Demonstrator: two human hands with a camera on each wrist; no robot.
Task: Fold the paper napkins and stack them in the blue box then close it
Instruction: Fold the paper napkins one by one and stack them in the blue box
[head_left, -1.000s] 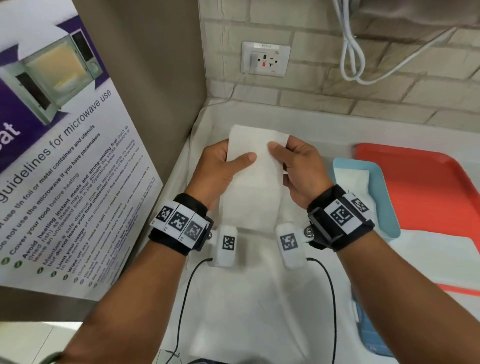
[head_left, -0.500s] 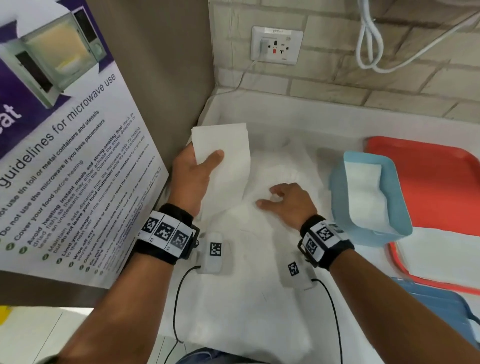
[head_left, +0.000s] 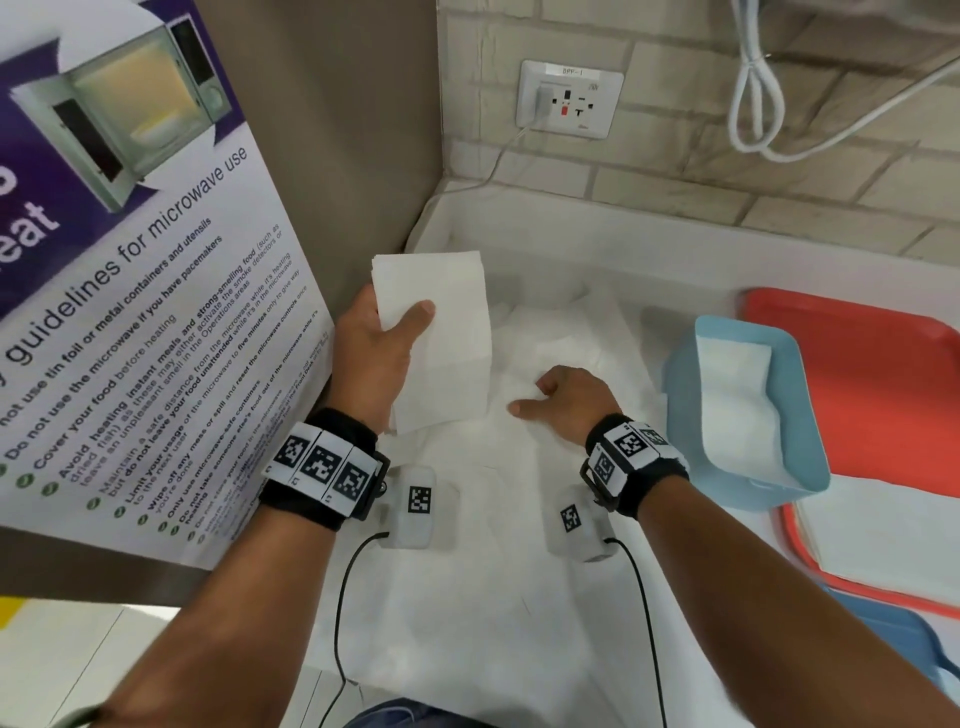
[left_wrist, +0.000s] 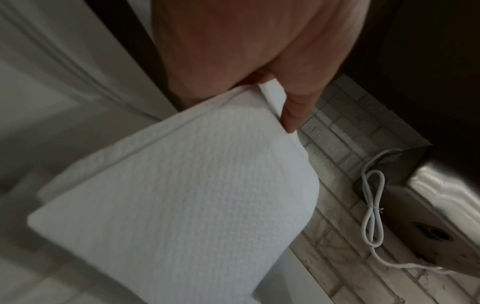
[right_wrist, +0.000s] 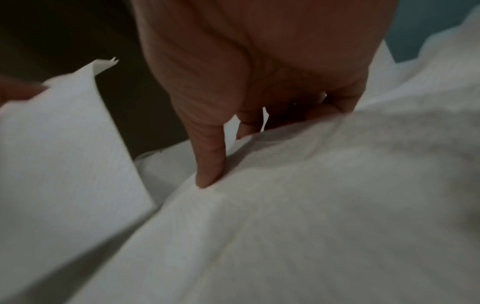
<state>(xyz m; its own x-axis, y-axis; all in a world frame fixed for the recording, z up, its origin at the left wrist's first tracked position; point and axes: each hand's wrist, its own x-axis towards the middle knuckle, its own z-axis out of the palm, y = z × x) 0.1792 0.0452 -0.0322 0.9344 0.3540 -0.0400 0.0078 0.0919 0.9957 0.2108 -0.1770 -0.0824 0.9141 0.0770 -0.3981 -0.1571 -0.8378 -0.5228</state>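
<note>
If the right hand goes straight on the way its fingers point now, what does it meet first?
Probably the folded napkin that the left hand holds: the right hand points leftward across the loose napkins towards it. Depth is unclear.

The white folded paper napkin (left_wrist: 182, 205) looked matt and dimpled (woven-like embossing); the light-blue plastic box (head_left: 810, 415) looked smooth.

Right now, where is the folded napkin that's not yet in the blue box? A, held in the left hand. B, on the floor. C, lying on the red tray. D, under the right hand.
A: the left hand grips the folded napkin, thumb on top, off the counter, left of the blue box.
</note>
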